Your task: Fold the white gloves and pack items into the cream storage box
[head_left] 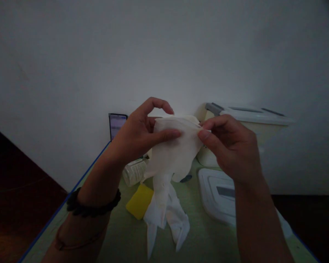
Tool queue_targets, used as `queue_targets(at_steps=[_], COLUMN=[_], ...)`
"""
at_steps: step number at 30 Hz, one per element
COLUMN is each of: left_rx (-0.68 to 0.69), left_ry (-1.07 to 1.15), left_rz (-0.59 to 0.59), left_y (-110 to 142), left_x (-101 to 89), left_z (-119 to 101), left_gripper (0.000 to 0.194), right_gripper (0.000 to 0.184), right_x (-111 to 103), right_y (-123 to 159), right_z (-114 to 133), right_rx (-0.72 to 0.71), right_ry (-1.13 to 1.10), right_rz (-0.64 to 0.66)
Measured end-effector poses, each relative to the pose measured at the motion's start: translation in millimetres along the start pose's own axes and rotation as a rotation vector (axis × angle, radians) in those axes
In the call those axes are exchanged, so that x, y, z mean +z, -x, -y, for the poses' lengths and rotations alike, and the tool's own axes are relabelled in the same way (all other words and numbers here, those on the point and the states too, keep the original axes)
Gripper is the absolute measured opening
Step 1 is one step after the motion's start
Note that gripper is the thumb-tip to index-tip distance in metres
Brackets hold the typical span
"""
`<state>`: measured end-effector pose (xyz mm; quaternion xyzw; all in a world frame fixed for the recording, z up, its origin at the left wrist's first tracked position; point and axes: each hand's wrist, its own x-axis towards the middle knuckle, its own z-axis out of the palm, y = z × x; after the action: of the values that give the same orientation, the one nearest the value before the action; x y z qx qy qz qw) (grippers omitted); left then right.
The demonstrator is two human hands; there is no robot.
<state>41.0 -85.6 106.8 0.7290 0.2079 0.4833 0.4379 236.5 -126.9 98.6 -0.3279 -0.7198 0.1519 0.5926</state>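
Observation:
A thin white tissue-like sheet (pixel 172 153) hangs between my hands above the table. My left hand (pixel 137 135) holds its upper left part, with the thumb lying flat across the front and the index finger arched above the top edge. The other left fingers are mostly hidden behind the sheet. At the upper right corner, my right hand (pixel 230 142) pinches the sheet between thumb and forefinger. Below the sheet lies more crumpled white tissue-like material (pixel 178 223); I cannot tell whether the two are joined. A yellow sponge-like square (pixel 139 201) rests beside that material.
A clear labelled bottle (pixel 134 171) lies behind the yellow square. A phone (pixel 117 124) leans against the wall at the back left. To the right are a pale bin (pixel 263 131) with a grey-white top and a flat white lid (pixel 211 193). The green table (pixel 120 241) has blue edges.

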Motion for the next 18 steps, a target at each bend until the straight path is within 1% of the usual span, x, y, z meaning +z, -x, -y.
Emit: queue_targets(at_steps=[6,10,12,14,16,18], left_rx=[-0.075,-0.167,-0.165,-0.139,-0.114,-0.098], left_ry=[-0.009,-0.092,-0.161,-0.244,-0.323,-0.388], left_rz=[0.067,0.234,0.318,0.377,0.414,0.43], left_y=[3.3,4.5,4.5,4.1,3.5,3.0], left_x=[-3.2,-5.8,-6.1,-5.9,-5.7,-5.8], left_z=[-3.2,-3.0,-4.5,-7.2,-10.1,-11.8], left_gripper=[0.027,0.026,0.022,0.016,0.012,0.012], right_gripper=[0.008,0.007,0.008,0.011,0.015,0.019], right_x=[-5.5,-13.0,-18.3,-23.6,-27.6,-29.5], right_y=[1.4,1.9,1.9,1.9,1.7,1.2], right_z=[-2.2,-4.3,-4.3,-3.3,-1.8,-0.5], right_rx=[0.03,0.101,0.129,0.135,0.139,0.14], right_ry=[-0.092,-0.092,-0.048,0.003,0.04,0.063], right_rz=[0.112,0.197,0.289,0.396,0.482,0.519])
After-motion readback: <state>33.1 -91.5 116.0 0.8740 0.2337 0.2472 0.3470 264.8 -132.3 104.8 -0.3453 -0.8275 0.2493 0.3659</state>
